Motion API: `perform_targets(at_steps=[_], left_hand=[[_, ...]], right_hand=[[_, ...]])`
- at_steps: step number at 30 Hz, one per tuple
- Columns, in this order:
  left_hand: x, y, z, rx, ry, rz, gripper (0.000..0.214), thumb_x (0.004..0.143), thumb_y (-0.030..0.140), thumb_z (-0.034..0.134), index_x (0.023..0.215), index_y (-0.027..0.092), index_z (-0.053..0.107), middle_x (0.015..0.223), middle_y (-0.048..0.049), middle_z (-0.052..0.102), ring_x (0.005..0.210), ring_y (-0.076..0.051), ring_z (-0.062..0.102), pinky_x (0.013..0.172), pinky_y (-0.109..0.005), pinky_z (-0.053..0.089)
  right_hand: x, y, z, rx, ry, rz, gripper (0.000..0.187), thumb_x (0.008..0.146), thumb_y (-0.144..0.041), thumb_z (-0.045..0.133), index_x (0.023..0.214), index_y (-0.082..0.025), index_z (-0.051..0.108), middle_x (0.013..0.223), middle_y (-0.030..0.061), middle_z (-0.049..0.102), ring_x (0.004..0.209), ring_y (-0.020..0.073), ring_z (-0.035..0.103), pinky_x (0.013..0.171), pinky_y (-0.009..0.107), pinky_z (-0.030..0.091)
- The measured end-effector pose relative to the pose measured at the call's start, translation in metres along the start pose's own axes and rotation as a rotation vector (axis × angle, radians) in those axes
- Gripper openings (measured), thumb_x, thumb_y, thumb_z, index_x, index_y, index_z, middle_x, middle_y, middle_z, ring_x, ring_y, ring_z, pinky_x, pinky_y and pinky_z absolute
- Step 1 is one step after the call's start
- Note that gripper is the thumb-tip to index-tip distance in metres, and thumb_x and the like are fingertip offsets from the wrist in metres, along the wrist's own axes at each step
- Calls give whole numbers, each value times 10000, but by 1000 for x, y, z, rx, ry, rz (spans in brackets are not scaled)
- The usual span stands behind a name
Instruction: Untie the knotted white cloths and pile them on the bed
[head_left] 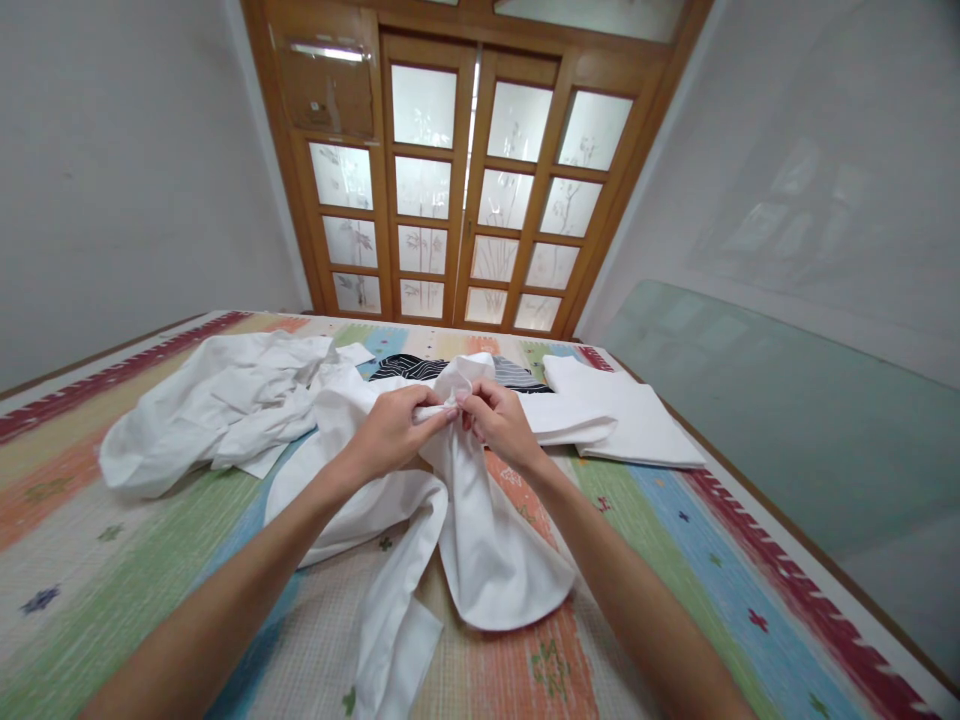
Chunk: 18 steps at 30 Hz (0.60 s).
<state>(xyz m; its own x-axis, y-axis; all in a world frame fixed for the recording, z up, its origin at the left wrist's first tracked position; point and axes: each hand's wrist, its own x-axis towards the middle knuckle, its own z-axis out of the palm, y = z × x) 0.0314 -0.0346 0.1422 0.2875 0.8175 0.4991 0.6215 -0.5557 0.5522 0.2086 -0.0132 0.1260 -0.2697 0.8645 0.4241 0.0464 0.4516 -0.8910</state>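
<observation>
A white shirt (pixel 499 570) lies spread and rumpled in front of me, its upper part lifted off the bed. My left hand (pixel 401 425) pinches the cloth near what looks like the collar, thumb pressed along the edge. Close beside it, almost touching, my right hand (pixel 495 420) grips the same spot between thumb and fingers. Whether a button sits between the fingertips is too small to make out. One sleeve-like strip hangs toward me, and another part stretches off to the right.
A crumpled white garment (pixel 217 400) lies to the left. At the right is a folded white garment (pixel 630 415). Behind the shirt lies black-and-white striped cloth (pixel 409 367). A striped, colourful sheet (pixel 645 520) covers the bed. Wooden glazed doors (pixel 457 190) stand beyond.
</observation>
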Motion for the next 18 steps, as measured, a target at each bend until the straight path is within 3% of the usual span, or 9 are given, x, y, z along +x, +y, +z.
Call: perform_targets(at_steps=[2,7,18], left_hand=[[1,1,-1,-38,3,-68,365,823,507,607,782,157,703,761,-33,709,692,-167,608,648,-253,409],[3,0,-4,-182,-130,-140,406,816,529,584,747,159,735,701,-14,705,665,-158,585,600,-233,395],[1,2,-1,-327,-109,-227,368,821,473,594,722,147,734,679,7,681,630,-141,568,570,-219,406]], right_hand=[[-1,-2,1,5,25,-3,287,843,-422,591,678,-197,524,566,-29,556,486,112,473,458,214,344],[-2,-7,6,67,45,21,262,826,-389,616,675,-188,542,561,-23,593,411,102,459,412,216,357],[-3,-7,7,-79,117,-9,251,812,-349,622,638,-175,572,573,-35,538,468,100,458,461,215,364]])
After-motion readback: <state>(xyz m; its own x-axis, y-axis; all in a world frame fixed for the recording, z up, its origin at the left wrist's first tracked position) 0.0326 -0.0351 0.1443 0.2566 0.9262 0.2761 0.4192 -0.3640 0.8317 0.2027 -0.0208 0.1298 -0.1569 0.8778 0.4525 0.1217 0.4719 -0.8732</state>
